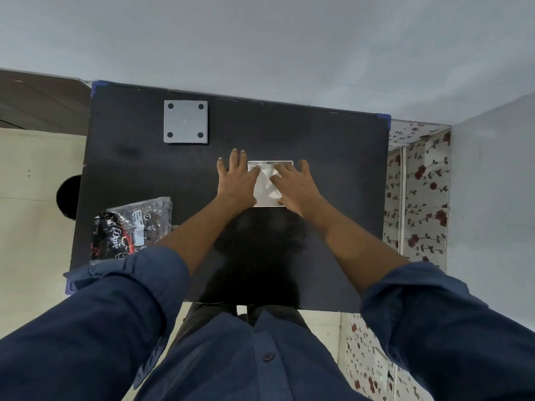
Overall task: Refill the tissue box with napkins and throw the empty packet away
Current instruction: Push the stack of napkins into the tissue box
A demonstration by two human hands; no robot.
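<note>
A white tissue box stands open near the middle of the black table, with white napkins inside it. My left hand lies flat over the box's left side, fingers spread, its thumb on the napkins. My right hand presses flat on the napkins from the right side, fingers apart. Between them both hands cover much of the box. The napkin packet, clear plastic with black and red print, lies crumpled at the table's left front edge, beside my left sleeve.
A grey square plate with four dark round feet lies flat at the back left of the table. A dark round object sits on the floor left of the table. A floral-patterned surface borders the table's right side.
</note>
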